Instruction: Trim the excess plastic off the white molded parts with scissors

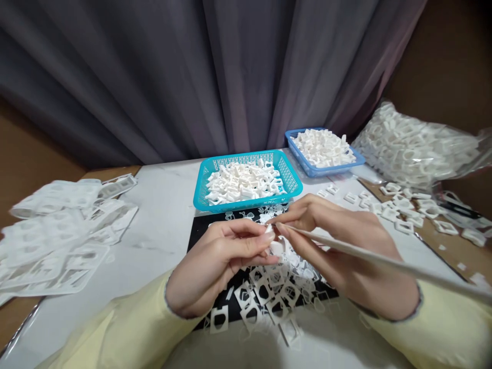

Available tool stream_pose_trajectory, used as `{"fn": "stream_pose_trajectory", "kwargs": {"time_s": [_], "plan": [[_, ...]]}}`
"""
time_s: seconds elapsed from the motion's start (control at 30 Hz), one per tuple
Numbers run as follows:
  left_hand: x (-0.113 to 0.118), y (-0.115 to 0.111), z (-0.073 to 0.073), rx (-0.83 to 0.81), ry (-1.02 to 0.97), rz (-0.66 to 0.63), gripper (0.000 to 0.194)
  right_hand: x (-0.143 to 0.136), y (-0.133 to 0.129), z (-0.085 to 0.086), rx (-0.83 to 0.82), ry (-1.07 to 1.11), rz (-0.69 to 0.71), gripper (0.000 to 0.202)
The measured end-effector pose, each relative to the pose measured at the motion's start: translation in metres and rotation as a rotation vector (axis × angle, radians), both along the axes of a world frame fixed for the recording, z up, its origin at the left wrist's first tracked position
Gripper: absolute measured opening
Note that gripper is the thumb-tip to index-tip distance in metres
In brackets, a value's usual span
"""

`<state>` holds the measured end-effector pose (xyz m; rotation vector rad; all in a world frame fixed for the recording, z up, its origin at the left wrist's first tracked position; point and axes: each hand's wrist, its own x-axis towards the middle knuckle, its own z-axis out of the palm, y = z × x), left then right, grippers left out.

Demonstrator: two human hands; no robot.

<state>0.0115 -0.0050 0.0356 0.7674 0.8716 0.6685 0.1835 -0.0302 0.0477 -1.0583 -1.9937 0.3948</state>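
My left hand (pixel 230 246) pinches a small white piece (pixel 270 237) between thumb and fingertips, above the middle of the table. Close beside it, my right hand (pixel 338 241) grips one end of a long, thin, pale strip (pixel 369 248), with its tip at the small piece. From there the strip runs out past the right edge of the view. Whether the two touch is hard to make out. Below both hands, a heap of white cut-out frames and scraps (pixel 277 297) lies on a black mat (pixel 200 233).
A teal basket (pixel 198 192) of white pieces stands just behind my hands, a blue basket (pixel 330 170) of them farther right. At right are a clear bag of pieces (pixel 418 143) and loose white frames (pixel 403 205). Stacked white sheets with cut-outs (pixel 57 241) lie at left.
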Motion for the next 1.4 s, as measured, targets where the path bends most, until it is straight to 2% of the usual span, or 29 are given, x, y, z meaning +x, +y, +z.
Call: {"fn": "stream_pose_trajectory", "kwargs": {"time_s": [0.13, 0.23, 0.3, 0.43, 0.5, 0.6, 0.8, 1.03, 1.4], "plan": [[0.0, -0.001, 0.004, -0.03, 0.038, -0.04, 0.003, 0.0, 0.012, -0.017, 0.18, -0.057, -0.046, 0.018], [-0.002, -0.005, 0.009, -0.055, 0.031, -0.063, 0.005, 0.005, 0.023, -0.02, 0.181, -0.034, -0.091, 0.018], [-0.003, -0.005, 0.012, -0.05, 0.016, -0.032, 0.007, 0.01, 0.024, -0.014, 0.054, 0.029, -0.085, 0.018], [-0.005, -0.001, 0.013, -0.057, -0.011, -0.003, 0.011, 0.016, 0.016, 0.005, -0.356, 0.297, -0.055, 0.024], [-0.005, 0.0, 0.013, -0.061, -0.027, -0.001, 0.013, 0.018, 0.012, 0.011, -0.461, 0.334, -0.018, 0.023], [-0.005, -0.001, 0.014, -0.064, -0.046, -0.007, 0.013, 0.017, 0.008, 0.014, -0.525, 0.352, 0.015, 0.022], [-0.003, 0.0, 0.013, -0.077, -0.018, 0.02, 0.013, 0.014, 0.008, 0.014, -0.555, 0.314, -0.018, 0.019], [-0.005, -0.002, 0.008, -0.037, 0.013, 0.024, 0.002, 0.012, 0.007, 0.013, -0.55, 0.314, -0.054, 0.025], [-0.004, -0.001, 0.007, -0.011, 0.044, 0.021, 0.005, 0.003, 0.0, 0.012, -0.493, 0.361, -0.054, 0.023]]}}
